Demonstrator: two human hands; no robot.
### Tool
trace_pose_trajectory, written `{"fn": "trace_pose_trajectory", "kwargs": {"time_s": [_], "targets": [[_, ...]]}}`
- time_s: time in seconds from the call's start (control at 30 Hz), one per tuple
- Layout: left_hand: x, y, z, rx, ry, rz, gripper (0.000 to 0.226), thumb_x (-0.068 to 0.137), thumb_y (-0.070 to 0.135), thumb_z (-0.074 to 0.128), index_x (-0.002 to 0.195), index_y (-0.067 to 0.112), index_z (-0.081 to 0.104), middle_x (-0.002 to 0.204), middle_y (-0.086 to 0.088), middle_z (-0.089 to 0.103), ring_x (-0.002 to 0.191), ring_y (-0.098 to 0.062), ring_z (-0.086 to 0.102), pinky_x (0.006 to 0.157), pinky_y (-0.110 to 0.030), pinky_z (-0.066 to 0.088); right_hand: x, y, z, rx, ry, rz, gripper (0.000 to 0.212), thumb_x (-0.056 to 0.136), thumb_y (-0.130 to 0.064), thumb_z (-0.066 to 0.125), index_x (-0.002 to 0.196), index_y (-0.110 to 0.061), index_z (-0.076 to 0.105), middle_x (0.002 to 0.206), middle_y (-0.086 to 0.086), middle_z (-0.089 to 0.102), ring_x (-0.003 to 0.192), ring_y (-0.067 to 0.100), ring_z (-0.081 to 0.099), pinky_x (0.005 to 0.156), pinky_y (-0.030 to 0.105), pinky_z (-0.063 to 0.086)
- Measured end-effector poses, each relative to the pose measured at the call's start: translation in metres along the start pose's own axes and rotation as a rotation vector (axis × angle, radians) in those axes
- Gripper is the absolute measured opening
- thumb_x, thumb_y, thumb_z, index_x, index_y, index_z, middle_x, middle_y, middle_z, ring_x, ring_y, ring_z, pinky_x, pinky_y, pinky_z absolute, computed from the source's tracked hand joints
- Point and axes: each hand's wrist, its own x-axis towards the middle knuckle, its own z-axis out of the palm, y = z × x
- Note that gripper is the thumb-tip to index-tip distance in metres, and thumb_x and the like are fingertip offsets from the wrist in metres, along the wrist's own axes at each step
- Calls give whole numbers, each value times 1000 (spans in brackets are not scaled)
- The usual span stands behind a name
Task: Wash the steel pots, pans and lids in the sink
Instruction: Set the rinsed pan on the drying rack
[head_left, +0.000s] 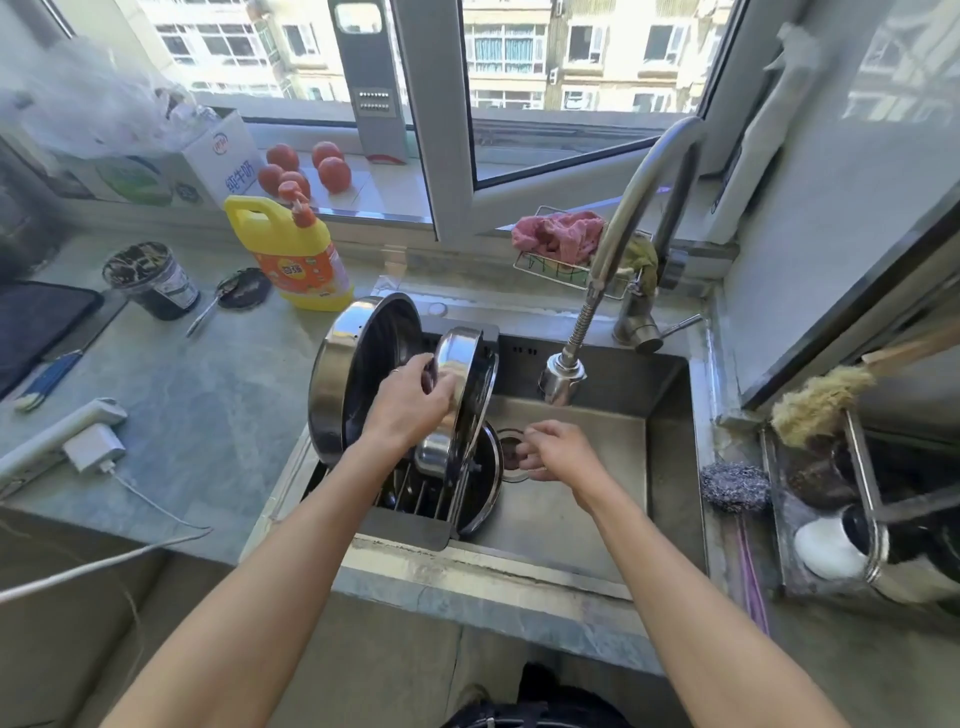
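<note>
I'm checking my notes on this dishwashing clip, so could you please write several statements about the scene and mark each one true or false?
1. The left hand grips a steel pan standing on edge in the rack. True.
2. The right hand holds the steel scourer. False: the scourer lies on the counter right of the sink; the hand is over the drain, holding nothing I can make out.
3. Water runs from the faucet. False: no stream is visible.
4. The yellow detergent bottle stands on the counter behind the sink's left end. True.
5. Tomatoes lie in the sink. False: they sit on the windowsill.
</note>
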Motion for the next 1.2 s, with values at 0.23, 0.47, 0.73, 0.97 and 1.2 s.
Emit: {"fn": "trace_pose_trajectory", "kwargs": {"time_s": [0.23, 0.47, 0.73, 0.97, 1.2], "targets": [[-8, -24, -6, 5, 23, -72, 65, 101, 38, 55, 158, 16, 32, 148, -14, 51, 138, -30, 46, 113, -46, 38, -23, 7, -6, -5, 34, -27, 13, 103, -14, 49, 109, -7, 58, 89, 10, 63, 63, 14, 56, 49, 16, 48], [-10, -40, -13, -18, 35, -95, 65, 104, 40, 51, 161, 18, 27, 150, -14, 50, 140, -32, 43, 115, -44, 34, -31, -6, 16, -64, -1, -71, 12, 101, -17, 49, 102, -12, 60, 88, 4, 66, 64, 12, 59, 60, 23, 49], [-12, -57, -8, 135, 14, -4, 65, 100, 26, 55, 159, 25, 28, 135, -23, 55, 130, -38, 49, 107, -52, 44, -32, -7, 23, -65, -3, -56, 11, 100, -14, 49, 101, -10, 59, 82, 4, 63, 62, 13, 56, 55, 21, 45], [-11, -48, -1, 133, 41, -143, 94, 90, 24, 60, 163, 22, 1, 139, -26, 46, 123, -42, 53, 102, -49, 46, -25, -7, 26, -109, 30, -61, 11, 100, -19, 50, 99, -15, 60, 89, 4, 69, 67, 12, 61, 60, 24, 50], [19, -25, 3, 507, 103, -103, 72, 96, 7, 44, 158, 6, 7, 125, -28, 58, 107, -45, 62, 76, -44, 42, -15, -11, 35, -156, 8, -52, 14, 99, -17, 50, 102, -11, 62, 84, 2, 66, 68, 14, 60, 62, 26, 49]]}}
